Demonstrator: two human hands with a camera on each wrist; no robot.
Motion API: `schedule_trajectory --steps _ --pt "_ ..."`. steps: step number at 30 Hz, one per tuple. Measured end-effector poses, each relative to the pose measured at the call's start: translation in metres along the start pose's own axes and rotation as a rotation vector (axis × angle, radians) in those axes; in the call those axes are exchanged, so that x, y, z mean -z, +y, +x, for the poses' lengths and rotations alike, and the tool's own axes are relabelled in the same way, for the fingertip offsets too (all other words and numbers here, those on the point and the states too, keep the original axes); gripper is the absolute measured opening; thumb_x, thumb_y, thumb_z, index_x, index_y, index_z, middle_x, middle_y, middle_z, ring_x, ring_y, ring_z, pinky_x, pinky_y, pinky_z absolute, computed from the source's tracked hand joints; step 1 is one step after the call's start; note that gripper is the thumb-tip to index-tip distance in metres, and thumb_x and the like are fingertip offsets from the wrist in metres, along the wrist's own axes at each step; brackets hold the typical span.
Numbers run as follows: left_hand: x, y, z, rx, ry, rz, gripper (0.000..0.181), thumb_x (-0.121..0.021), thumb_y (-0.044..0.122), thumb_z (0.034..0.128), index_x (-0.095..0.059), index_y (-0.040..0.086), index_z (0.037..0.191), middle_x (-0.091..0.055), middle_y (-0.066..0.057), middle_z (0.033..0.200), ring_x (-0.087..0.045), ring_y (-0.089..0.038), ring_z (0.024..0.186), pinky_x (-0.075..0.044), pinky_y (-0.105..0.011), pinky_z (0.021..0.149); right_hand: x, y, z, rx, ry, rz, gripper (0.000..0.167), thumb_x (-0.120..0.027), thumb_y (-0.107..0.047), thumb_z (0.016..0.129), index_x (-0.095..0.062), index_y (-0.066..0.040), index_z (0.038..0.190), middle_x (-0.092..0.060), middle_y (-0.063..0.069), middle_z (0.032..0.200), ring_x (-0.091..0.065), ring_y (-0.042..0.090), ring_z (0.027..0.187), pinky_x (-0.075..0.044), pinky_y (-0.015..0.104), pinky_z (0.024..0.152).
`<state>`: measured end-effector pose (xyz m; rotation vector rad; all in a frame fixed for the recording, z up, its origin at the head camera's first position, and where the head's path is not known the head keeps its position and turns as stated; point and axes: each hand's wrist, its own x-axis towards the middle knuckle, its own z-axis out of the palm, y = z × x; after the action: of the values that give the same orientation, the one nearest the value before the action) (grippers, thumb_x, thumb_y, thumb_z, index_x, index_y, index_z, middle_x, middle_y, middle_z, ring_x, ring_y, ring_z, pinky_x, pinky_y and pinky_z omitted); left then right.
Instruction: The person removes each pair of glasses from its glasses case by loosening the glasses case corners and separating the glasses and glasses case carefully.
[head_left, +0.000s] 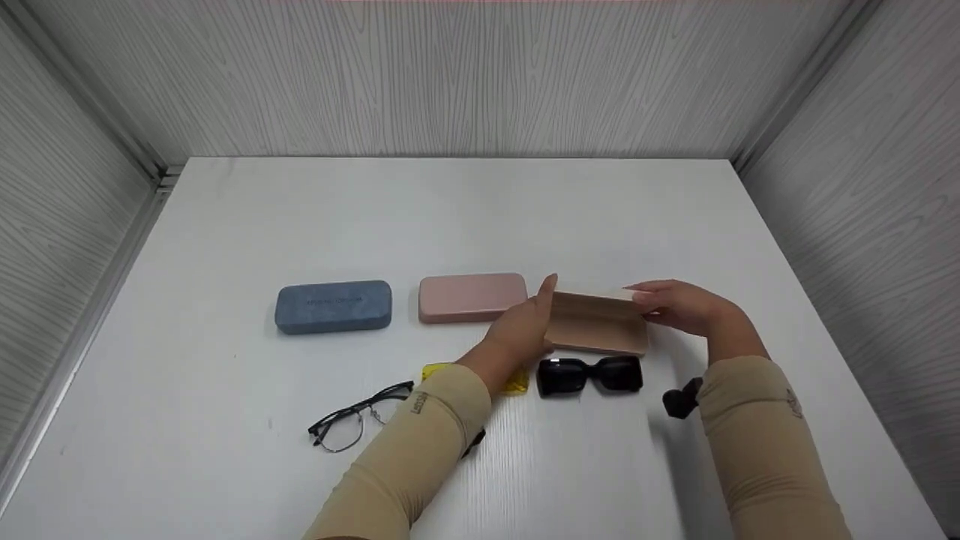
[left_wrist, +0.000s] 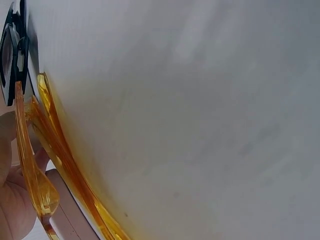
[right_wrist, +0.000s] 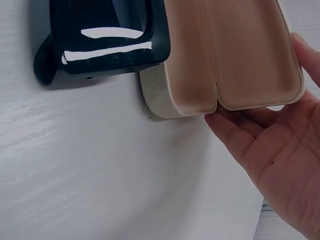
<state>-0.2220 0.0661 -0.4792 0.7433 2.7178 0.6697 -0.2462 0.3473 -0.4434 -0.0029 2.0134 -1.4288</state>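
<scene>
Both hands hold an open glasses case (head_left: 596, 324) with a tan lining, its lid raised. My left hand (head_left: 517, 330) grips its left end, thumb pointing up; the other fingers are mostly hidden. At the right end, my right hand (head_left: 684, 307) pinches the lid between thumb and fingers, as the right wrist view shows (right_wrist: 287, 145). Just in front of the case lie black sunglasses (head_left: 619, 373). Yellow glasses (head_left: 517, 383) are partly covered by the left forearm; in the left wrist view their amber frame (left_wrist: 75, 172) shows close up.
A pink glasses case (head_left: 472, 296) lies closed to the left of the left hand. Farther left is a closed blue glasses case (head_left: 334, 307). Dark-rimmed clear glasses (head_left: 345, 412) lie beside the left sleeve. Grey panels (head_left: 450, 82) enclose the white table (head_left: 450, 217).
</scene>
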Motion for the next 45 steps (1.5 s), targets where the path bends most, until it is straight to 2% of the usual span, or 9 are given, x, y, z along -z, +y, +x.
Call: schedule_trajectory --steps 8,15,19,25,29,35,38,42,45 --pt "-0.001 -0.001 0.001 -0.008 -0.007 0.019 0.104 -0.07 0.022 0.0809 0.012 0.015 0.145 -0.048 -0.013 0.132 -0.052 -0.022 0.114 -0.038 -0.032 0.098 0.0 0.006 0.0 0.095 -0.055 -0.031 0.047 -0.056 -0.027 0.091 -0.049 -0.008 0.133 -0.039 0.009 0.14 -0.029 0.023 0.132 -0.023 0.041 0.108" --pt "-0.001 -0.001 0.001 -0.01 -0.006 0.021 0.102 -0.068 0.02 0.0821 0.012 0.016 0.146 -0.05 -0.011 0.131 -0.056 -0.02 0.107 -0.041 -0.03 0.096 -0.001 0.01 -0.001 0.13 -0.03 -0.082 0.049 -0.058 -0.031 0.089 -0.049 -0.012 0.133 -0.037 0.008 0.142 -0.027 0.023 0.133 -0.024 0.042 0.107" --pt "-0.001 -0.001 0.001 -0.01 -0.001 0.012 0.1 -0.068 0.018 0.0817 0.009 0.015 0.146 -0.053 -0.01 0.127 -0.058 -0.019 0.102 -0.043 -0.03 0.093 0.0 0.012 -0.002 0.148 -0.031 -0.083 0.05 -0.058 -0.031 0.089 -0.049 -0.012 0.133 -0.035 0.009 0.143 -0.024 0.024 0.134 -0.024 0.041 0.107" --pt "-0.003 -0.002 0.002 -0.012 -0.021 0.035 0.099 -0.067 0.023 0.0831 0.008 0.011 0.146 -0.059 -0.008 0.115 -0.061 -0.015 0.085 -0.044 -0.027 0.089 -0.001 0.017 -0.004 0.175 -0.026 -0.084 0.05 -0.059 -0.028 0.089 -0.048 -0.01 0.133 -0.031 0.011 0.145 -0.022 0.026 0.135 -0.024 0.043 0.107" --pt "-0.002 -0.002 0.002 -0.01 -0.029 0.051 0.097 -0.067 0.023 0.0838 0.006 0.01 0.146 -0.056 -0.01 0.121 -0.06 -0.016 0.089 -0.044 -0.027 0.091 -0.001 0.019 -0.004 0.192 -0.022 -0.097 0.049 -0.059 -0.026 0.089 -0.049 -0.01 0.133 -0.031 0.011 0.145 -0.023 0.026 0.135 -0.022 0.044 0.107" --pt "-0.001 -0.001 0.002 -0.009 -0.023 0.052 0.09 -0.063 0.018 0.0846 0.001 0.008 0.146 -0.052 -0.01 0.128 -0.058 -0.014 0.082 -0.045 -0.027 0.087 -0.002 0.021 -0.005 0.227 -0.013 -0.122 0.049 -0.06 -0.024 0.089 -0.048 -0.008 0.133 -0.035 0.013 0.142 -0.026 0.028 0.133 -0.025 0.044 0.106" --pt "0.0 -0.001 0.002 -0.009 -0.02 0.044 0.085 -0.062 0.016 0.0847 -0.004 0.007 0.146 -0.05 -0.011 0.131 -0.058 -0.015 0.087 -0.044 -0.027 0.089 -0.004 0.022 -0.005 0.238 0.004 -0.146 0.048 -0.059 -0.024 0.089 -0.049 -0.008 0.132 -0.038 0.013 0.14 -0.03 0.027 0.131 -0.027 0.043 0.105" --pt "-0.001 -0.001 0.002 -0.012 -0.012 0.042 0.081 -0.063 0.017 0.0843 -0.009 0.007 0.145 -0.053 -0.011 0.126 -0.058 -0.014 0.086 -0.045 -0.027 0.087 -0.006 0.022 -0.006 0.234 0.024 -0.151 0.047 -0.06 -0.025 0.088 -0.051 -0.009 0.131 -0.041 0.011 0.138 -0.033 0.024 0.129 -0.027 0.041 0.105" --pt "-0.002 -0.002 0.002 -0.017 -0.001 0.042 0.079 -0.063 0.016 0.0834 -0.012 0.007 0.144 -0.058 -0.01 0.116 -0.056 -0.014 0.078 -0.047 -0.028 0.08 -0.007 0.022 -0.007 0.233 0.028 -0.146 0.047 -0.061 -0.024 0.088 -0.051 -0.009 0.131 -0.041 0.012 0.137 -0.034 0.022 0.128 -0.028 0.039 0.105"
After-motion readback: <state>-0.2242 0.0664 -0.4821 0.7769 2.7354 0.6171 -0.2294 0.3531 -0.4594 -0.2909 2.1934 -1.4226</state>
